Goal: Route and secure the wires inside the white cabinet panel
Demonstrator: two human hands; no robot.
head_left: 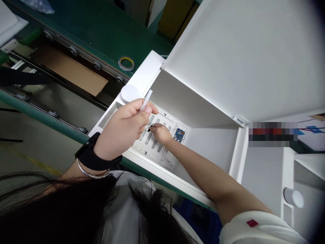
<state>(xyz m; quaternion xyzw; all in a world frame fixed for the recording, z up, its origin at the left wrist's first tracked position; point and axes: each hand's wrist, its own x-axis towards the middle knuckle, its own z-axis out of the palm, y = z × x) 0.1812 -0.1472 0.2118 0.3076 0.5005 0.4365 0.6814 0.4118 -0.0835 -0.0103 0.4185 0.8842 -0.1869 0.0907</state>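
Note:
My left hand point(124, 127) is closed around a thin white strip point(146, 100) whose upper end sticks out past the fingers. It hovers over the near left corner of a large white box point(175, 176) with its lid point(243, 57) raised. Reaching down inside the box, my right hand point(161, 133) pinches a small black piece point(150, 128) at a slotted white panel point(144, 147). What this piece is, I cannot make out. Beside that hand a blue circuit board point(179, 135) with thin wires sits on the panel.
A round white knob-like part point(130, 93) is at the box's left end. Behind it a roll of tape point(126, 63) lies on the green work surface point(101, 37). A roller track point(73, 51) and flat cardboard point(73, 69) are at left. Another white box point(269, 169) stands at right.

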